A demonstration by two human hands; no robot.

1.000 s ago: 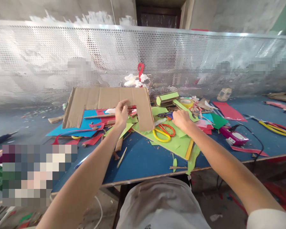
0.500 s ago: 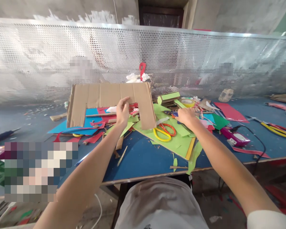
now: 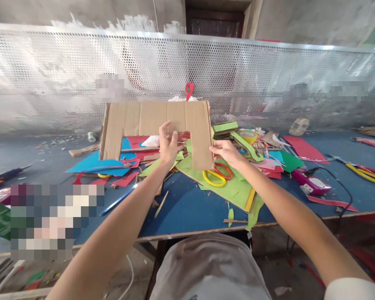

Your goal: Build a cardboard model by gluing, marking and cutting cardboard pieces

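A brown cardboard piece (image 3: pixel 154 116) with a rectangular notch in its lower edge is held up above the table, facing me. My left hand (image 3: pixel 169 146) is closed on it at the notch's upper edge, thumb in front and other fingers partly behind the board. With thumb and fingers together, my right hand (image 3: pixel 226 151) pinches the board's right side edge. Below the board, scissors with yellow and red handles (image 3: pixel 215 178) lie on green paper (image 3: pixel 231 196). Blue paper (image 3: pixel 95 164) and red scraps show under and beside the board.
Behind the table (image 3: pixel 162 221) runs a perforated metal screen (image 3: pixel 253 75). To the right lie pliers (image 3: pixel 362 171), a purple corded device (image 3: pixel 312 183), red paper (image 3: pixel 303 148) and a tape roll (image 3: pixel 248 135). A blue pen (image 3: pixel 118 200) and a dark-handled tool (image 3: pixel 8 175) are on the left.
My right hand has come left from the pile of scraps to the cardboard's right edge. The cardboard, in my left hand, has moved slightly right and up. A green strip now shows where my right hand was.
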